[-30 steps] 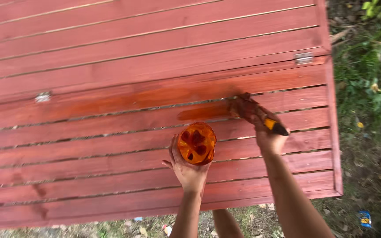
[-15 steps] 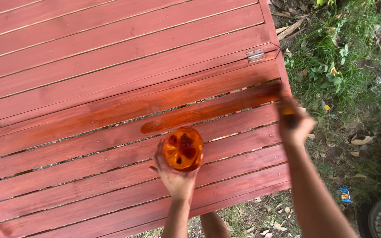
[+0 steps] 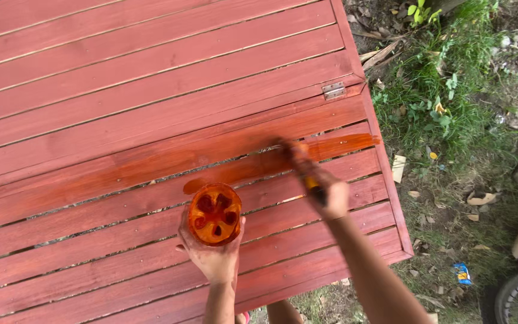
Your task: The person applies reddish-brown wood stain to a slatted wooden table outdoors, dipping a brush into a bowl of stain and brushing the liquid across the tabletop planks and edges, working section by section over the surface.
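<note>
The right hand (image 3: 331, 201) is closed around a paintbrush (image 3: 298, 165), its bristles pressed on a slat of the red wooden slatted table (image 3: 121, 90). The left hand (image 3: 214, 255) cups an orange container of stain (image 3: 214, 214) from below, above the slats. Tipped, the container could spill; an overloaded brush may drip through the gaps onto the grass (image 3: 451, 108) beside the table.

Two bare forearms are seen from above, without sleeves, gloves, watch or rings; the left hand (image 3: 214, 255) and right hand (image 3: 330, 198) are uncovered.
</note>
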